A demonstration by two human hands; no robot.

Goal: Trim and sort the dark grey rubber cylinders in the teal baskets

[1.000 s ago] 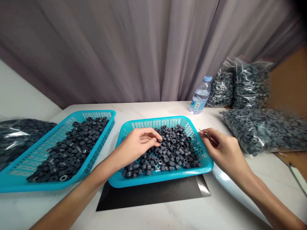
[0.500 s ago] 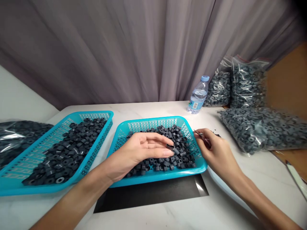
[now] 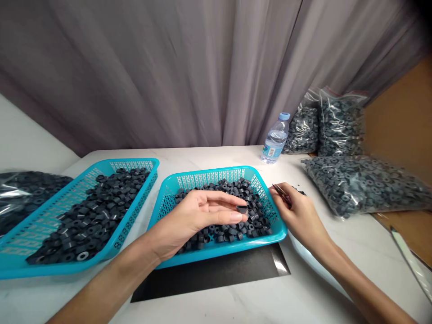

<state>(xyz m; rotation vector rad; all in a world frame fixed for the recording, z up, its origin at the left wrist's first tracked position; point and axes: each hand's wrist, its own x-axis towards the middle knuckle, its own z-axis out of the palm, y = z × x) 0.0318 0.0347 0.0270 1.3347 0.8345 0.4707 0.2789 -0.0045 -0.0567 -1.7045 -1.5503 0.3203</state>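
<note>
My left hand (image 3: 216, 209) is above the middle basket (image 3: 184, 259), pinching a small dark grey plastic piece (image 3: 242, 209) between thumb and fingertips. Below it, many short grey rings (image 3: 229, 231) with round holes fill much of that turquoise basket. Just off the basket's right rim, my right hand (image 3: 295, 204) is closed around slim pointed tweezers (image 3: 282, 194), their tips pointing up and left. Part of the tweezers is hidden by the fingers.
Another turquoise basket (image 3: 114, 252) of similar rings stands left, beside a filled plastic bag (image 3: 27, 193). A water bottle (image 3: 275, 139) and several filled bags, one lying flat (image 3: 364, 184), are at the right. A black sheet (image 3: 216, 274) lies under the middle basket's front.
The piece in my left fingers has turned, showing a flatter dark face. My right hand and the tweezers have shifted slightly; the whole view has moved a little.
</note>
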